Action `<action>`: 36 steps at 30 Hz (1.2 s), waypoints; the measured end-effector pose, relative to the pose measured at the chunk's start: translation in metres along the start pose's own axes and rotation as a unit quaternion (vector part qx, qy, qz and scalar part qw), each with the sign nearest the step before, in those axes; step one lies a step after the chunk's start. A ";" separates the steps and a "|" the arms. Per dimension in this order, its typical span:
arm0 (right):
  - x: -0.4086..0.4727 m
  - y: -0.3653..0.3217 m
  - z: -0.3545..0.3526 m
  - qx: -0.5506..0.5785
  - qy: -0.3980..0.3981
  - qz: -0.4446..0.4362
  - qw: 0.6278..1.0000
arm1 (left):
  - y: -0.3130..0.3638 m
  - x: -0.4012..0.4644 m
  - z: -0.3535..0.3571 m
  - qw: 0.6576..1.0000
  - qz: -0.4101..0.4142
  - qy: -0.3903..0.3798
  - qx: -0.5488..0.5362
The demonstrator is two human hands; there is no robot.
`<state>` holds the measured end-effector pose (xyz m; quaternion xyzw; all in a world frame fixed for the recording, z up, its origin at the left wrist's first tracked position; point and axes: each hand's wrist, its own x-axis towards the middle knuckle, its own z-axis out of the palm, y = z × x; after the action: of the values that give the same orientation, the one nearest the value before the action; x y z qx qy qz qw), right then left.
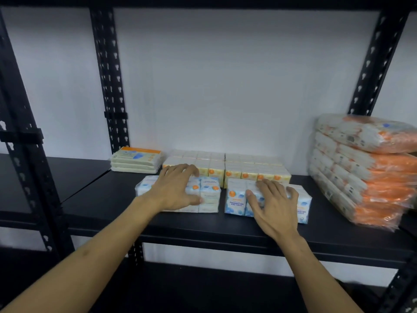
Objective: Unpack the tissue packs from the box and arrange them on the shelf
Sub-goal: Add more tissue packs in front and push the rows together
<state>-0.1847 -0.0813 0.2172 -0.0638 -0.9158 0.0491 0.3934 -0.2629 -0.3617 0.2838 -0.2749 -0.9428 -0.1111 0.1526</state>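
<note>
Tissue packs already fill part of the shelf (225, 224), and the left hand (178, 188) and right hand (273, 204) each rest spread-fingered on a blue pack (209, 195), while the box is out of view.

A: Light level?

B: Moderate and even. The white wall (225, 75) reads bright; the black shelf (203, 224) stays dark with a faint sheen along its front edge. Shadows are soft.

A: Sharpness?

B: Slight motion blur overall; print on the packs (235, 203) is barely legible.

A: Distortion?

B: Wide-angle. The uprights (108, 75) lean outward and bow towards the frame edges.
</note>
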 end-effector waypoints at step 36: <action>0.002 0.001 0.001 0.006 0.010 0.011 1.000 | 0.039 0.011 -0.023 0.975 0.109 0.115 0.156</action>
<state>-0.1864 -0.0804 0.2177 -0.0724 -0.9108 0.0580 0.4023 -0.2451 -0.3310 0.3136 -0.3345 -0.8889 0.0234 0.3123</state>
